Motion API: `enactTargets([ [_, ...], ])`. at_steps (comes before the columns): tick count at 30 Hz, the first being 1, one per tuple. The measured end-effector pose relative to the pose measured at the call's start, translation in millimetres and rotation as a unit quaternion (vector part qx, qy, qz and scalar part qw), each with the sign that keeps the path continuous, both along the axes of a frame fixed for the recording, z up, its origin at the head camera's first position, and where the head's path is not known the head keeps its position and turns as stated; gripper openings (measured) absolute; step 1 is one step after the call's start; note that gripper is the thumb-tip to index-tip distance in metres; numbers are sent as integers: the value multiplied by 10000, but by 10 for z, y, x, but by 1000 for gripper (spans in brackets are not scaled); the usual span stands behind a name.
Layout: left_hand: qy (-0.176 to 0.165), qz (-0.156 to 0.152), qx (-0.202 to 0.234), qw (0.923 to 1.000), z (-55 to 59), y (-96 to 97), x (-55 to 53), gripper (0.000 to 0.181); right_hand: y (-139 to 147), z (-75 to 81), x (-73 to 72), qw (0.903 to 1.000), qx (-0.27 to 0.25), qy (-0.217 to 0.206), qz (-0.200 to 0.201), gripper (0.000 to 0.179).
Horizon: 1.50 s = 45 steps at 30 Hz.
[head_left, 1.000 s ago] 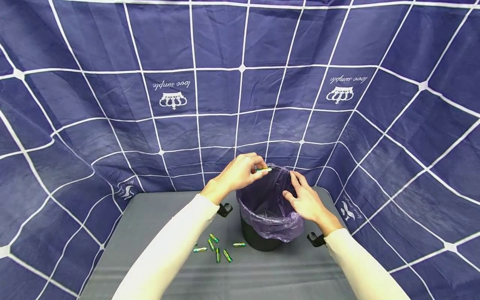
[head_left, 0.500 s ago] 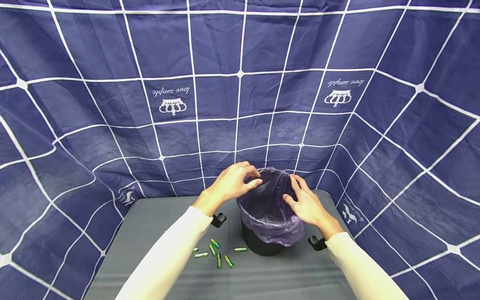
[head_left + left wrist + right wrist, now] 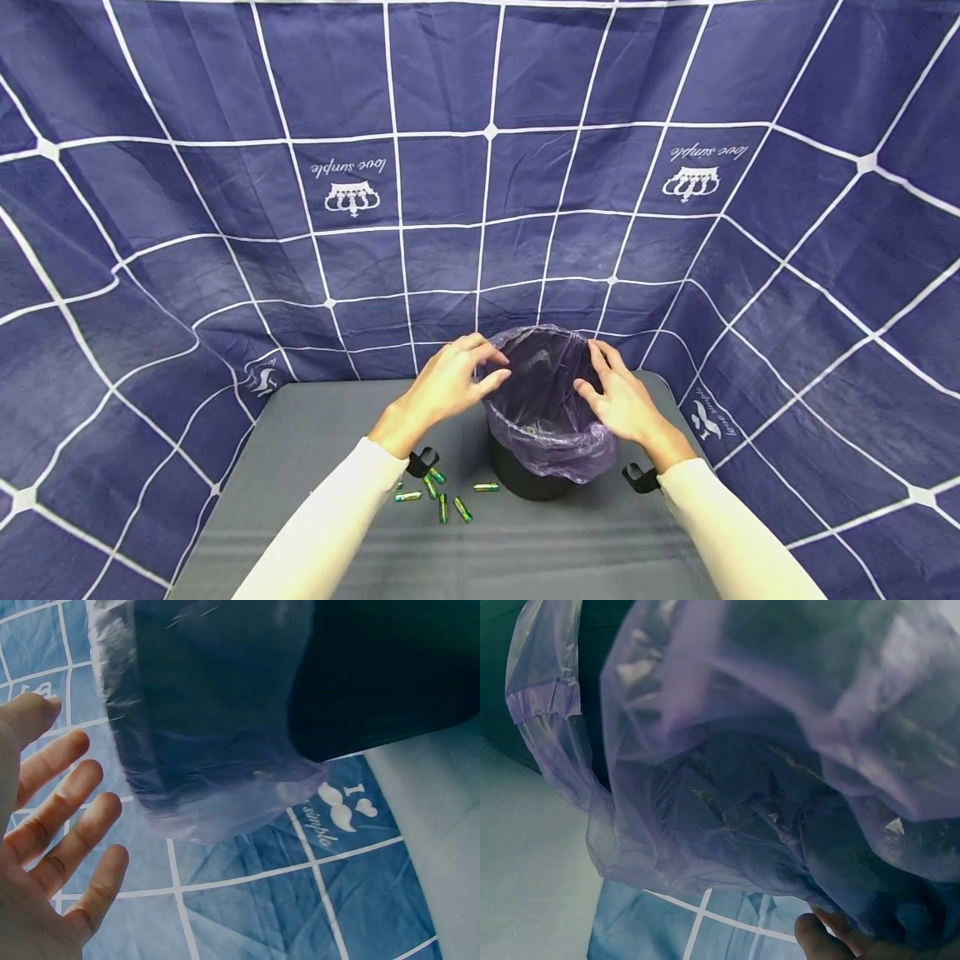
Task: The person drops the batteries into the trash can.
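My left hand (image 3: 453, 379) hovers by the left rim of a black bin (image 3: 525, 475), thumb and fingers apart with nothing between them. In the left wrist view its fingers (image 3: 101, 817) spread beside the bag's outer side. A translucent purple bin bag (image 3: 555, 454) lines the bin and folds over its rim. My right hand (image 3: 626, 404) rests at the right rim, fingers loosely extended and thumb over the opening. The right wrist view shows only part of it at the bag's lower edge. Several green-and-gold batteries (image 3: 462, 509) lie scattered on the grey surface left of the bin.
The grey tabletop (image 3: 570, 550) runs beneath everything. A navy cloth (image 3: 442, 183) with white grid lines hangs behind and at both sides, close behind the bin. Black straps (image 3: 640, 477) circle the wrists.
The battery in my left hand has left its fingers over the bin and is out of the hand. That hand has drawn back left and lower. My right hand stays at the rim.
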<state>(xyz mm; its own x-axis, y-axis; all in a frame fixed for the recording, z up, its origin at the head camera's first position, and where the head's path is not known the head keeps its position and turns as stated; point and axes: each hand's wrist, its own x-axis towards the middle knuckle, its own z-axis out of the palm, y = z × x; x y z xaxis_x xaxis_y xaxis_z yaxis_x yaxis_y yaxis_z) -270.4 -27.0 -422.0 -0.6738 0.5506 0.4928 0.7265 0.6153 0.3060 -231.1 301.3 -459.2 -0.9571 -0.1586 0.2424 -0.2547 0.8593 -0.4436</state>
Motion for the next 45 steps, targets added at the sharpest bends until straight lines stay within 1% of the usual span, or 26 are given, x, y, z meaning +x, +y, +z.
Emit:
enactTargets([
  [3,126,-47,185,9997,-86,-50,63,18,21,1,9,10000,29,-28,-9,80],
  [7,149,-78,384,9991,-218,-131,156,18,42,-18,29,10000,35,-66,6,80],
  [11,228,-141,590,9979,-342,-196,216,18,52,-16,37,10000,-31,-38,-23,80],
  [14,307,-157,780,9964,-443,-242,252,22,56,-10,39,10000,-57,-39,-48,79],
  [16,297,-109,871,9957,-514,-276,277,27,56,-11,38,10000,-56,-47,-45,79],
  [22,15,-26,1106,9939,-747,-379,357,49,40,-28,11,10000,-15,28,-11,80],
  [24,-32,-30,1224,9925,-836,-410,375,52,33,-25,-3,10000,-13,48,5,80],
  [29,-182,101,1338,9908,-1077,-479,432,47,15,0,-31,10000,-24,41,14,81],
  [34,-392,261,1298,9904,-1377,-515,497,42,4,8,-36,10000,5,17,-11,81],
  [37,-625,515,1146,9901,-1564,-514,547,40,-2,3,-30,10000,15,-6,-2,80],
  [41,-1150,897,777,9863,-1780,-499,621,44,-5,-3,-20,10000,-2,8,5,80],
  [43,-1293,994,640,9845,-1878,-485,642,48,-2,-5,-19,10000,-20,31,-3,79],
  [45,-1351,1047,578,9836,-1960,-467,651,50,-1,0,-21,10000,-40,43,-10,79],
])
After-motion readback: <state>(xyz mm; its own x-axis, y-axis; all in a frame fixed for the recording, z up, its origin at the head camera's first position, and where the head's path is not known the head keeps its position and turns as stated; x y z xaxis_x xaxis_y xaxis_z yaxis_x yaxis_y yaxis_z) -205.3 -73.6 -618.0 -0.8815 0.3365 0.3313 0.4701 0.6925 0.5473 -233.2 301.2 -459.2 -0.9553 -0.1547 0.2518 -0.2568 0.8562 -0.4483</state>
